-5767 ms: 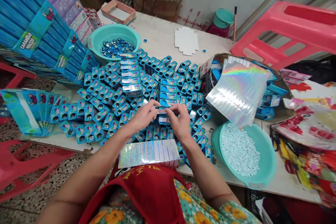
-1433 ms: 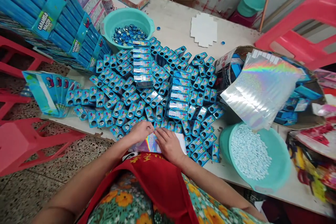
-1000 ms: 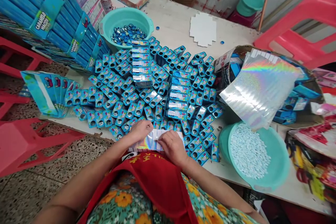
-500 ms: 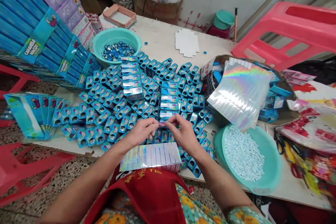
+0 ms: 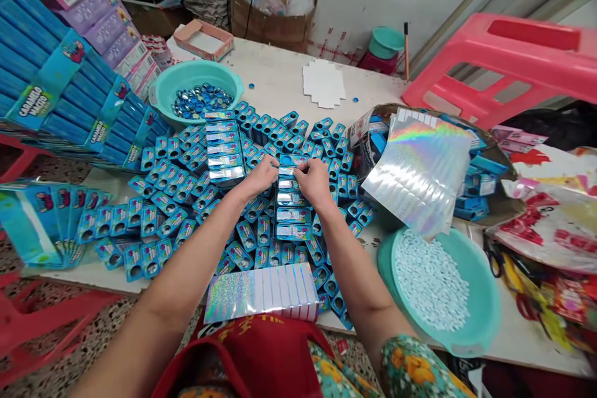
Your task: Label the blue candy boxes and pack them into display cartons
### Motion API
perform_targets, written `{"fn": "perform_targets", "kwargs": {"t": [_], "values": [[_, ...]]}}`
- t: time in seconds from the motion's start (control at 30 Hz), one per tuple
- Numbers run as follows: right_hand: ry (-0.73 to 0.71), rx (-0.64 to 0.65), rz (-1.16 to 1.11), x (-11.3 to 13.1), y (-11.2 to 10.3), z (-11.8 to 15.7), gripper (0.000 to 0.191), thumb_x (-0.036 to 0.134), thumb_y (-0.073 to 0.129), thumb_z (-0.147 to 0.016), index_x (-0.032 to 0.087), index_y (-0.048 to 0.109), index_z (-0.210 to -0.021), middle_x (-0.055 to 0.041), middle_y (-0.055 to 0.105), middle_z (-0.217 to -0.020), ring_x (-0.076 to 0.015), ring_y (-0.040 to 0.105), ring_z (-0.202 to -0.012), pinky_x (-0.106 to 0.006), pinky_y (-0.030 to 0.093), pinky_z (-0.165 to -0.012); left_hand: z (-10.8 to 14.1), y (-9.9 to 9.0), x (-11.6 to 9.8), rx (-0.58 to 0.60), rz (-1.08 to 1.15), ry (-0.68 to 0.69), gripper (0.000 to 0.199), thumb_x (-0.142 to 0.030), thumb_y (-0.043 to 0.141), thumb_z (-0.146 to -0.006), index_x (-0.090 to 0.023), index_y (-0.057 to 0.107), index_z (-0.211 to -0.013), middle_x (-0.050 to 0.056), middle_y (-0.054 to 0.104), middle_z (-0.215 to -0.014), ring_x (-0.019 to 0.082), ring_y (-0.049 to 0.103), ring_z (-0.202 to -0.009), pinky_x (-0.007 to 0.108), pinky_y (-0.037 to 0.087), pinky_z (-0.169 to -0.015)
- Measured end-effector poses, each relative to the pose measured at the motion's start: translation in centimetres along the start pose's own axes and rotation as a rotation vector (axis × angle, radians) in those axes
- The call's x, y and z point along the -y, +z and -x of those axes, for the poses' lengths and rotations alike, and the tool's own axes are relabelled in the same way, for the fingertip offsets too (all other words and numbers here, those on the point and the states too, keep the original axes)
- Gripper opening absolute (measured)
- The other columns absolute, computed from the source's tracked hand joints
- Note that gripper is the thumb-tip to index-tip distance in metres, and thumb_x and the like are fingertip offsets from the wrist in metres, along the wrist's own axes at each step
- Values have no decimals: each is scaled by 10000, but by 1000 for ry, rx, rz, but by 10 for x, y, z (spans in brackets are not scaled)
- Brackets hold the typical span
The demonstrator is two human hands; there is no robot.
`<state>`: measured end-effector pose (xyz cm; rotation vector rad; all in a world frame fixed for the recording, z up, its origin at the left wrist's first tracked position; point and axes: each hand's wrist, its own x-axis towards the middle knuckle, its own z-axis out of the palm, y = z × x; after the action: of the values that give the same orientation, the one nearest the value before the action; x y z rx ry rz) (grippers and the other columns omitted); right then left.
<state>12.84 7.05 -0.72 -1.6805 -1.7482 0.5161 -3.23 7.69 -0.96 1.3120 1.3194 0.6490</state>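
My left hand [image 5: 263, 174] and my right hand [image 5: 313, 179] are at the far end of a row of small blue boxes [image 5: 293, 216]. Their fingertips pinch at either end of a narrow shiny sticker strip [image 5: 288, 170], which lies along one box; the fingers partly cover it. Several boxes nearer me in this row carry silvery strips. To the left stands a similar stacked row [image 5: 225, 143] with shiny strips. A holographic sticker sheet [image 5: 261, 291], part of it peeled to pale bars, lies at the table edge before me.
Many loose blue boxes with round holes [image 5: 161, 202] surround the rows. A green basin [image 5: 161, 90] holds shiny blue discs; another basin [image 5: 485, 298] holds pale pellets. More holographic sheets [image 5: 417, 168] lie on a carton at right. A red stool [image 5: 504, 56] stands behind.
Both hands have moved forward from the near end of the row to its far end, carrying the thin strip onto a box. The view has shifted slightly.
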Motion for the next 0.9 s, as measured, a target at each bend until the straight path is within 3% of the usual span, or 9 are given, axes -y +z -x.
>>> {"fn": "perform_targets", "kwargs": {"t": [0.07, 0.13, 0.3, 0.43, 0.53, 0.57, 0.63, 0.73, 0.9], "values": [[71, -73, 4, -4, 3, 0, 40, 185, 568, -674, 188, 536, -697, -33, 520, -805, -192, 474, -821, -352, 389, -794, -3, 5, 5, 11, 87, -84, 230, -178, 389, -810, -181, 378, -1040, -97, 369, -490, 66, 276, -374, 201, 203, -434], [134, -122, -42, -9, 5, -1, 132, 190, 594, -643, 187, 527, -757, -34, 506, -848, -190, 470, -832, -337, 405, -770, -6, 9, 11, 19, 81, -135, 248, -214, 418, -819, -178, 372, -1060, -87, 413, -503, 65, 290, -361, 204, 209, -432], [158, -65, -146, -19, 2, -3, 178, 241, 612, -673, 177, 532, -819, -19, 507, -828, -168, 488, -772, -326, 430, -734, -1, 15, 24, -46, -199, -171, 345, -294, 532, -802, -158, 420, -1098, -39, 511, -596, 102, 427, -464, 223, 311, -519], [-6, -118, -96, -6, -23, 16, 234, 226, 586, -740, 170, 543, -963, -82, 501, -999, -194, 503, -874, -352, 457, -756, 47, 2, 34, -106, -453, -29, 331, -406, 504, -820, -177, 516, -1058, 10, 587, -726, 159, 529, -671, 242, 347, -613], [-119, -207, -93, 19, -41, 59, 237, 220, 535, -818, 202, 532, -1054, -104, 499, -1092, -222, 499, -994, -392, 455, -820, 109, -12, 51, 104, -566, -5, 348, -489, 433, -845, -193, 610, -891, 36, 616, -805, 184, 548, -767, 254, 357, -647], [-164, -158, -109, 29, -44, 78, 207, 224, 525, -838, 217, 539, -1044, -93, 533, -1050, -226, 508, -993, -402, 451, -832, 130, -14, 58, 198, -596, -35, 364, -519, 461, -821, -196, 626, -849, 42, 616, -822, 194, 548, -796, 256, 361, -657], [-289, 68, -186, 44, -39, 119, 143, 211, 514, -860, 235, 566, -991, -63, 595, -956, -209, 545, -951, -385, 458, -836, 167, -15, 73, 314, -648, -89, 355, -532, 583, -721, -201, 642, -834, 49, 607, -874, 223, 536, -880, 264, 372, -697], [-326, 369, -265, 51, -15, 174, 117, 206, 493, -886, 231, 590, -948, -49, 627, -905, -181, 577, -895, -333, 481, -800, 197, -9, 88, 331, -622, -118, 263, -406, 634, -678, -196, 633, -837, 39, 596, -912, 220, 527, -920, 274, 380, -764], [-297, 457, -133, 38, 20, 218, 182, 238, 506, -892, 208, 592, -1049, -82, 620, -990, -204, 558, -949, -349, 485, -823, 202, -4, 89, 266, -424, -214, 165, -245, 459, -775, -188, 614, -781, 5, 617, -724, 145, 542, -685, 232, 361, -612]]}}
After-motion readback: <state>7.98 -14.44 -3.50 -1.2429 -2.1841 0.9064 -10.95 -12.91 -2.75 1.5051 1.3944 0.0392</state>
